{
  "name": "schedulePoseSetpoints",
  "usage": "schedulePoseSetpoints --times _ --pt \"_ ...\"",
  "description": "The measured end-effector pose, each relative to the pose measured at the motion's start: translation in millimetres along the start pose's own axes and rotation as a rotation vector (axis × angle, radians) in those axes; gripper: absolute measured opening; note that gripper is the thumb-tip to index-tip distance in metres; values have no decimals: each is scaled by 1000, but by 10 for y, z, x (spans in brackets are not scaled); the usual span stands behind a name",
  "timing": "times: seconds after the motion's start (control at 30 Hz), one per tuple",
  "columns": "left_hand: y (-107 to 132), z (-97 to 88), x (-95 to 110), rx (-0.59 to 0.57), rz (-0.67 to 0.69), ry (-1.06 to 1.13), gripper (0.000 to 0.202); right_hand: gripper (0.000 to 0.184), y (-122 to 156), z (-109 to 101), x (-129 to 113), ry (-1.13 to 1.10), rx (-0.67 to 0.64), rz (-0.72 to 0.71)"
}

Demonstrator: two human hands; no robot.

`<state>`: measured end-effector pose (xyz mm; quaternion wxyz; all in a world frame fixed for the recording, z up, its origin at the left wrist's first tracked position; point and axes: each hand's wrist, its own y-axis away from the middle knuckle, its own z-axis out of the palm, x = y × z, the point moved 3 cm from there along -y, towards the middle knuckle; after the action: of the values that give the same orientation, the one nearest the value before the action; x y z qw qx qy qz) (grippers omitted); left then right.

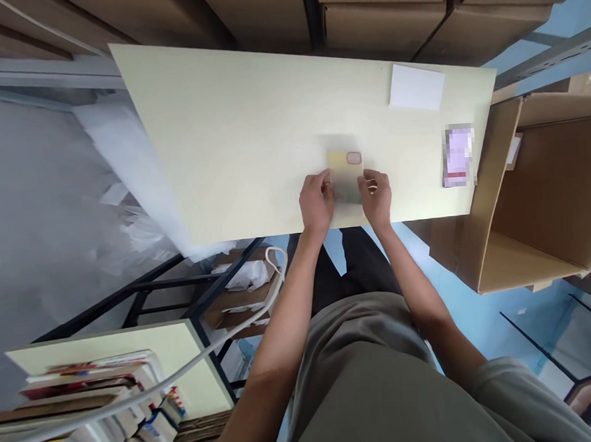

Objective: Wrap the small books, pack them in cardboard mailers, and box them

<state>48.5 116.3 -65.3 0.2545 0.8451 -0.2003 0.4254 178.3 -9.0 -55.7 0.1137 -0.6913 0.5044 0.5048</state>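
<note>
A phone case (345, 178), yellow at the top and grey-green lower down, is held just over the near edge of the table (241, 151). A rounded camera opening shows in its upper right corner. My left hand (317, 199) pinches its left edge between thumb and fingers. On the opposite edge, my right hand (377, 195) is closed with bent fingers. Whether a phone sits inside the case cannot be made out. Farther right on the table lies a phone (458, 156) with a lit, blurred-out screen. Behind it is a white sheet or card (416, 87).
Cardboard boxes (384, 32) line the table's far side. To the right stands a large open carton (549, 192). At lower left, a shelf holds stacked books (101, 406), with a white cable (217, 342) running across in front of it.
</note>
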Motion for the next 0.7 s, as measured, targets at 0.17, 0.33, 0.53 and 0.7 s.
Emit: schedulePoseSetpoints --times 0.17,0.33,0.53,0.7 --pt "50 -373 180 78 -48 146 21 40 357 189 -526 -26 -126 -163" --pt "98 -698 11 177 -159 204 24 48 376 404 -545 -13 -226 -187" --pt "-7 -704 -403 191 -236 101 18 50 165 527 -133 40 -229 -8" --pt "-45 -650 -444 207 -203 2 19 34 139 660 -125 55 -215 26"
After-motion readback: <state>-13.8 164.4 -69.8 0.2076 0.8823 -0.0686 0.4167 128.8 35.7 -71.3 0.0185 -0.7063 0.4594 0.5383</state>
